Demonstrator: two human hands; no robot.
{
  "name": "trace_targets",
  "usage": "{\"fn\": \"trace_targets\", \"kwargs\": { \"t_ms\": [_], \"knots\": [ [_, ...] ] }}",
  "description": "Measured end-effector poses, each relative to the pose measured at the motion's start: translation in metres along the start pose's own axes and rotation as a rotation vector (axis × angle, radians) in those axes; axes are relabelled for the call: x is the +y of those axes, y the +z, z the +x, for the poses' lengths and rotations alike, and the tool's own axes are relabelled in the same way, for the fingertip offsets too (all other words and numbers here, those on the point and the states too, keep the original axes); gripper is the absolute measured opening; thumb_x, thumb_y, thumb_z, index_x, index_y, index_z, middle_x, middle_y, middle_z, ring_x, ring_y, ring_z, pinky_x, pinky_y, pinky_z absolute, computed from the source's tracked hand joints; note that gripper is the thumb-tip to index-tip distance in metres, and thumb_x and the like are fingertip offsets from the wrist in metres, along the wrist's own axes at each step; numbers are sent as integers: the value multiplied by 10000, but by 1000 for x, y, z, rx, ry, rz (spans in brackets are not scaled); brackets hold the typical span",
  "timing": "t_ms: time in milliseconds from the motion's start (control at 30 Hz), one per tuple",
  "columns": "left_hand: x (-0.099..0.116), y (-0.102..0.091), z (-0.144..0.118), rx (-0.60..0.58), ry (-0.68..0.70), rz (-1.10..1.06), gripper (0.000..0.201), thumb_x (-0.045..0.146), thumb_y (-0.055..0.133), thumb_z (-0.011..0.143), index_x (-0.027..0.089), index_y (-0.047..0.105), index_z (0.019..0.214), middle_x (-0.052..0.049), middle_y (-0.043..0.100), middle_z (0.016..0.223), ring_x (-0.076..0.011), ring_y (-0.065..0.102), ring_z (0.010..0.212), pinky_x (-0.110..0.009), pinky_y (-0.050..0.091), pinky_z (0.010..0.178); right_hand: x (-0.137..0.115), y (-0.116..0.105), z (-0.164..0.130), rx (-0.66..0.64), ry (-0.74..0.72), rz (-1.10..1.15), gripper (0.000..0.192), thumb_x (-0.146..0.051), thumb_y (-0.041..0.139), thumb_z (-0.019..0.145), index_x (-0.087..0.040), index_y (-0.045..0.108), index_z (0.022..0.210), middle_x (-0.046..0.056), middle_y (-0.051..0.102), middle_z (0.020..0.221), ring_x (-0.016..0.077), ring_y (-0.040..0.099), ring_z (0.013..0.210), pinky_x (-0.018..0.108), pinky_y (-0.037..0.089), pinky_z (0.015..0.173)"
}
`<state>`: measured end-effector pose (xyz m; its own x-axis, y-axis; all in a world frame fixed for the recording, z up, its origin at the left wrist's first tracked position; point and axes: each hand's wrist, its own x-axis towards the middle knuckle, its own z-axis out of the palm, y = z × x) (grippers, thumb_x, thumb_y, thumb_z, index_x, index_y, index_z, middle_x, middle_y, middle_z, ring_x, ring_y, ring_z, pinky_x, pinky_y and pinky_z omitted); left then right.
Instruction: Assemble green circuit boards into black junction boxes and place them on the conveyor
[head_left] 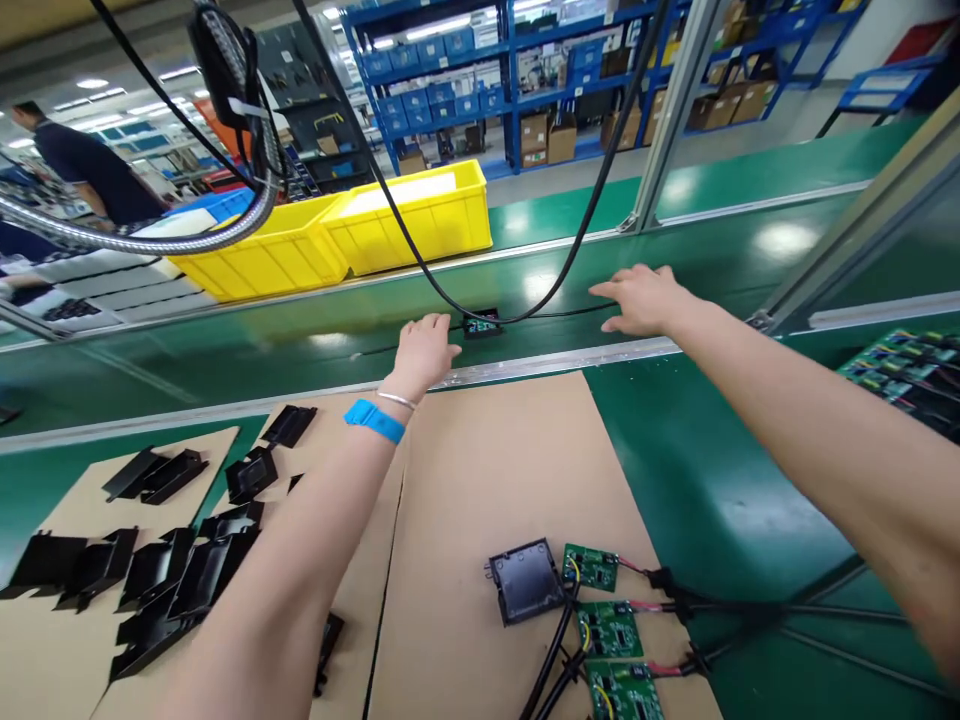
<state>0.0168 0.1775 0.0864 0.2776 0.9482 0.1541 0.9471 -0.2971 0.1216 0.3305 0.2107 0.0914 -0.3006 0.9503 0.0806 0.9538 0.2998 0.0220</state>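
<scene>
On the green belt beyond the metal rail lies a small black case [482, 323] with a circuit board showing inside. Just left of it is my left hand [424, 350], its fingers stretched forward and thumb apart, holding nothing that I can see. My right hand [643, 299] is over the belt farther right, fingers spread. A thin black cable [574, 313] runs from the case toward that hand. Nearer me, a black cover [527, 582] rests on the cardboard [480, 460] beside several green circuit boards [611, 630] wired to black cables.
Several black plastic housings [154, 570] lie on cardboard at left. Yellow bins [412, 225] stand behind the belt. A black cable [581, 225] hangs in a loop before the case. Metal posts [667, 120] rise at right, with more boards [907, 370] nearby. A person [94, 165] is at far left.
</scene>
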Motion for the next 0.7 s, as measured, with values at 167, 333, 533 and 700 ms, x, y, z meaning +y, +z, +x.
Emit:
{"fn": "trace_targets", "kwargs": {
  "t_ms": [167, 333, 533, 700],
  "knots": [
    [34, 17, -102, -265, 213, -191, 460, 405, 625, 830, 200, 555, 1237, -82, 593, 1236, -250, 575, 1125, -356, 451, 987, -53, 5, -101, -275, -380, 380, 220, -317, 515, 885, -187, 678, 957, 82, 663, 991, 218, 595, 908, 324, 444, 791],
    [62, 15, -199, -449, 286, -570, 615, 265, 723, 709, 232, 505, 1284, -72, 586, 1228, -254, 544, 1133, -386, 440, 1021, -92, 23, -204, -464, -411, 585, 95, -175, 529, 842, -187, 574, 759, 24, 630, 814, 170, 560, 800, 278, 404, 709],
    [79, 10, -195, -324, 86, -835, 627, 368, 618, 856, 209, 338, 1393, -113, 575, 1223, -217, 606, 1009, -379, 517, 878, -109, 4, -190, -308, -285, 673, 199, -186, 433, 922, -208, 595, 810, -2, 624, 782, 144, 538, 736, 267, 366, 681],
    [91, 3, -195, -341, -115, -863, 279, 311, 418, 950, 198, 440, 1204, -15, 650, 762, -165, 635, 648, -292, 505, 607, -134, -12, -177, -256, -167, 783, 232, -217, 465, 900, -205, 541, 1119, 6, 656, 826, 149, 590, 745, 254, 412, 668]
  ]
}}
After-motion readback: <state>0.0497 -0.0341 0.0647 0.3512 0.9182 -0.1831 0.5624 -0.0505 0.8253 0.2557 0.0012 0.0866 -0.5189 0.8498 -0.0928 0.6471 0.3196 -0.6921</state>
